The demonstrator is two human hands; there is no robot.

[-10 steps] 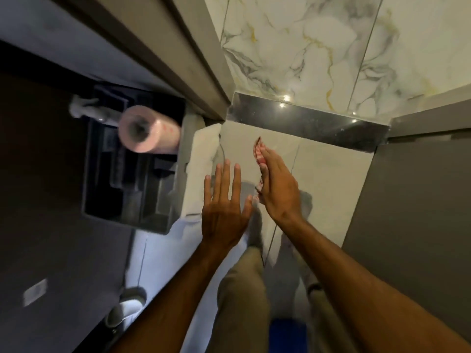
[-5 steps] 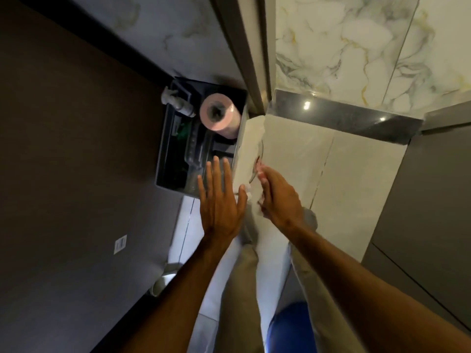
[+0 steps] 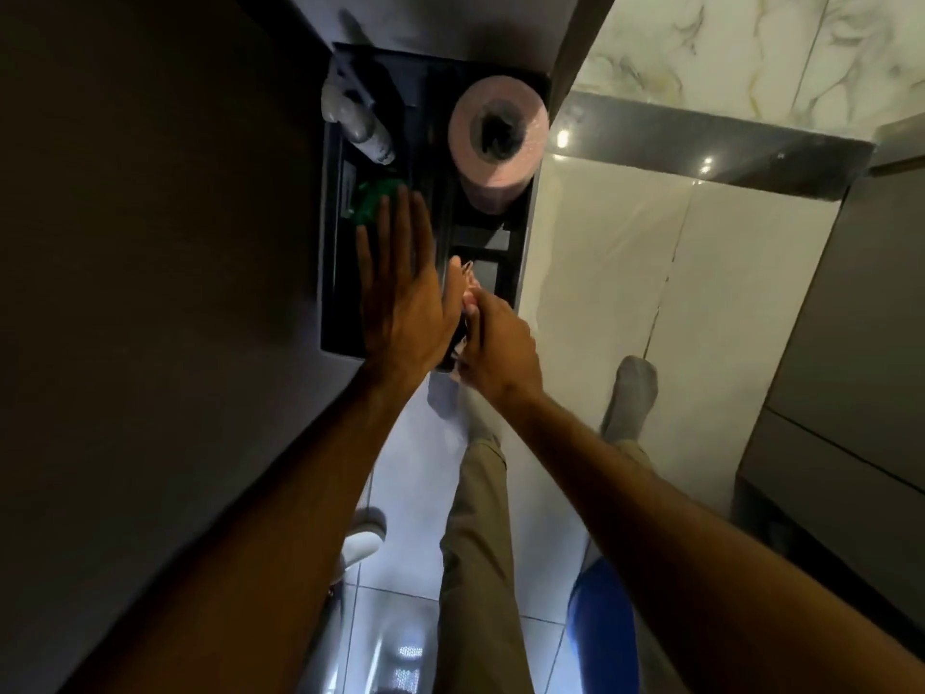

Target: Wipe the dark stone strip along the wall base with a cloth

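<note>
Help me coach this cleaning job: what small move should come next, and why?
Probably swing the right hand, which grips a pinkish cloth, back right toward the dark stone strip at the marble wall's base. Both hands hover over the black caddy, the left hand open and flat, and nothing touches the strip.

A pale, glossy tiled floor (image 3: pixel 600 273) fills the middle of the view, its large cream tiles split by thin dark grout lines. At about eleven o'clock a black plastic compartmented caddy (image 3: pixel 333 273) sits on it, holding a pink paper roll (image 3: pixel 493 142), a white spray bottle (image 3: pixel 358 125) and something green (image 3: pixel 373 200). At one o'clock the dark polished stone strip (image 3: pixel 726 147) meets the floor's far edge. Near three o'clock a foot in a grey sock (image 3: pixel 628 393) stands on the tiles. At six o'clock lies a white object (image 3: pixel 363 540), too blurred to identify.
</note>
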